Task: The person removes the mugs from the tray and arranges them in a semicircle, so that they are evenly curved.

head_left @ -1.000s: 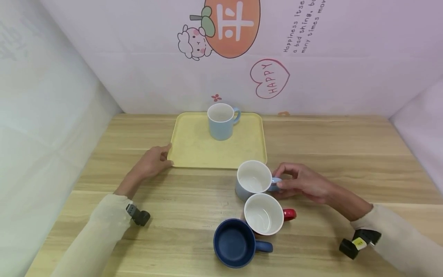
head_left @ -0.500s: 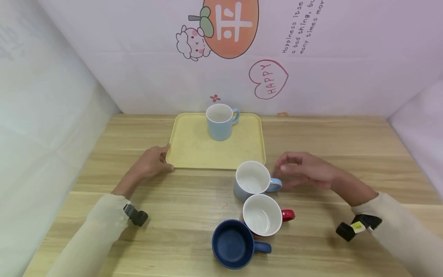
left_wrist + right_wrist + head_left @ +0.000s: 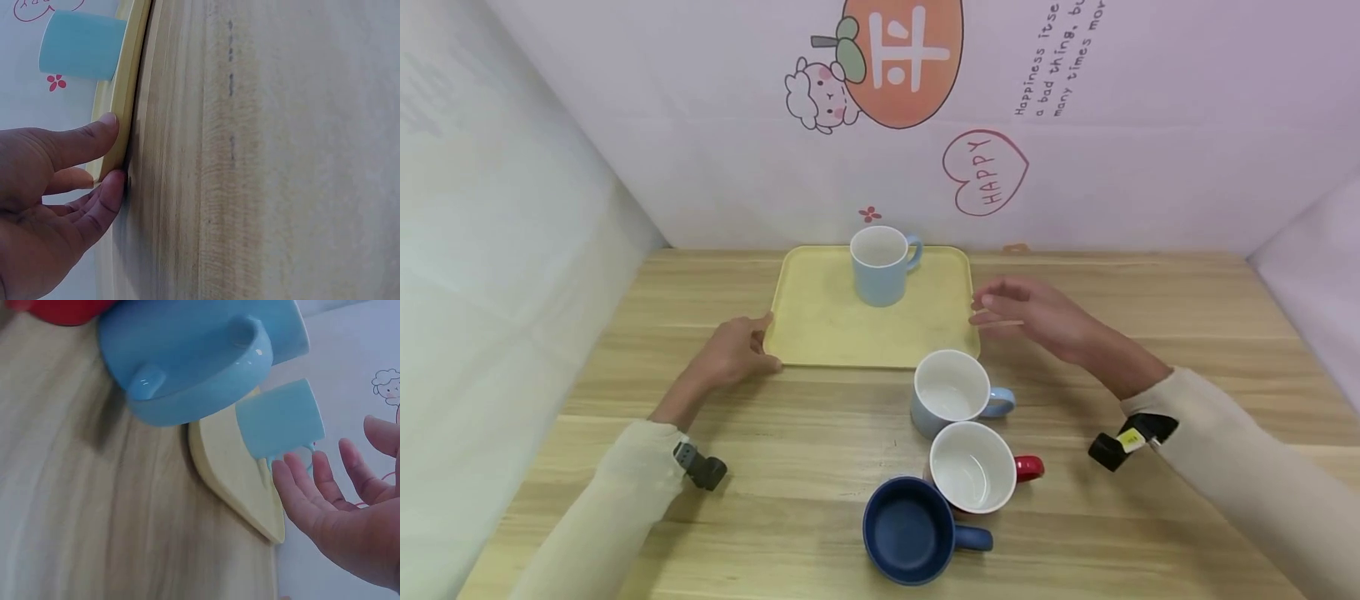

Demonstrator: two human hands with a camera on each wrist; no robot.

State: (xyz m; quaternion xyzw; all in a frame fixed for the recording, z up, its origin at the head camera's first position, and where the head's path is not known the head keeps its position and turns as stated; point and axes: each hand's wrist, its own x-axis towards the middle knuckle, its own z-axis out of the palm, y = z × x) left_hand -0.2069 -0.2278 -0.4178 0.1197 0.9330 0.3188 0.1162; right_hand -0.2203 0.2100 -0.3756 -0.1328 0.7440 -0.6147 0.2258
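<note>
My left hand (image 3: 733, 352) grips the near left corner of a yellow tray (image 3: 823, 329). Thumb and fingers pinch its rim in the left wrist view. Toward the back of the tray a light blue mug (image 3: 880, 285) stands upright, handle to the right. By the tray's right edge is my right hand (image 3: 1041, 315), fingers extended and holding nothing; whether they touch the rim I cannot tell. Just in front of the tray's near right corner stands a second light blue mug (image 3: 200, 344), its handle turned right.
Close in front of the second light blue mug stand a red-handled mug (image 3: 973, 467) with a white inside and a dark blue mug (image 3: 908, 532). All rest upright on the wooden table (image 3: 775, 467). A white printed backdrop (image 3: 1112, 183) rises behind the table.
My right hand has let go of the nearer light blue mug's handle and moved away from me to the tray's right edge. The left hand and the mugs stay in place.
</note>
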